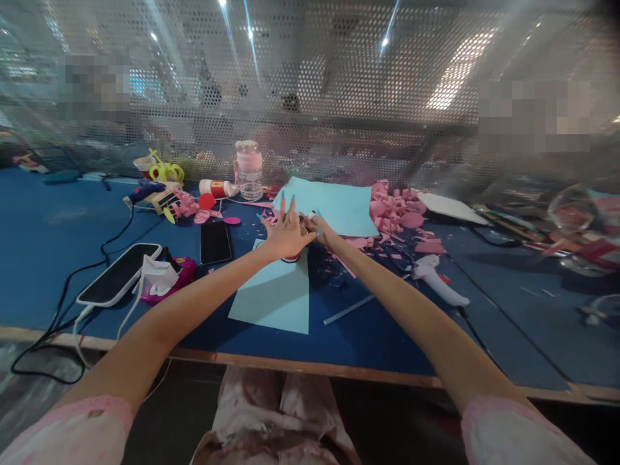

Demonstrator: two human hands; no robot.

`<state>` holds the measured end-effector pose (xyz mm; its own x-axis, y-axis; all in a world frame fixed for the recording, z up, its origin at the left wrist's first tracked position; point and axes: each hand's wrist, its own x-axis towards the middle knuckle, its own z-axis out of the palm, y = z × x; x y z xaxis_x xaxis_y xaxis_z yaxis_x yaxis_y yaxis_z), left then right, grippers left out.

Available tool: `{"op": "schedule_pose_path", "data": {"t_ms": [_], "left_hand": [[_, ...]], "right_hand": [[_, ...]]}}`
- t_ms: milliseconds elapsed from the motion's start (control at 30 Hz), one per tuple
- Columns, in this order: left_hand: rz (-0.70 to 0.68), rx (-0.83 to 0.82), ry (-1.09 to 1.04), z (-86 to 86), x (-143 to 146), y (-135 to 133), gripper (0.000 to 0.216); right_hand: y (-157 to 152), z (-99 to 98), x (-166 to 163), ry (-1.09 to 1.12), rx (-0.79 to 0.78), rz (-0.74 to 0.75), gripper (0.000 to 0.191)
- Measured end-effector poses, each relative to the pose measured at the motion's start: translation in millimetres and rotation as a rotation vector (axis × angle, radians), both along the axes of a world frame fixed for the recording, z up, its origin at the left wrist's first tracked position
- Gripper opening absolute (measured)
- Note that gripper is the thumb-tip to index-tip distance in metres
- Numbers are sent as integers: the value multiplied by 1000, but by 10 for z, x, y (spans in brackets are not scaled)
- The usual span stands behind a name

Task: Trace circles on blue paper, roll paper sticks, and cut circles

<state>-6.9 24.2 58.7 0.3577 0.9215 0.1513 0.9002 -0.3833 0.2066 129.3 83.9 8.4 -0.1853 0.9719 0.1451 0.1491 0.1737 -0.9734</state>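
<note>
Fingers spread, my left hand (287, 237) lies over a small round object with a dark and red lower edge (292, 258), mostly hidden beneath the palm. That object stands on the upper part of a light blue sheet (271, 297). Right beside it, my right hand (320, 228) is closed, its fingertips close to the left thumb. A small white bit (312, 214) shows at its fingers; what it holds is too small to make out. Behind both hands lies a larger light blue sheet (334, 203).
Pink scraps (394, 210) are heaped at the back right. A white glue gun (438, 281) and a pale strip (349, 310) lie nearer. Leftward are a black phone (216, 243), a white-cased phone (121, 274), a magenta tape dispenser (169, 281), cables, and a clear jar (250, 171).
</note>
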Motion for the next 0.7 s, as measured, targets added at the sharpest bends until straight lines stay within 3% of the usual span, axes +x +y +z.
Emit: {"op": "schedule_pose_path", "data": {"t_ms": [433, 700], "left_hand": [[-21, 1, 5, 39, -5, -46, 69], [-42, 56, -41, -24, -25, 8, 75]], "right_hand": [[-296, -75, 180, 28, 22, -126, 45], [-16, 178, 109, 12, 80, -78, 46]]}}
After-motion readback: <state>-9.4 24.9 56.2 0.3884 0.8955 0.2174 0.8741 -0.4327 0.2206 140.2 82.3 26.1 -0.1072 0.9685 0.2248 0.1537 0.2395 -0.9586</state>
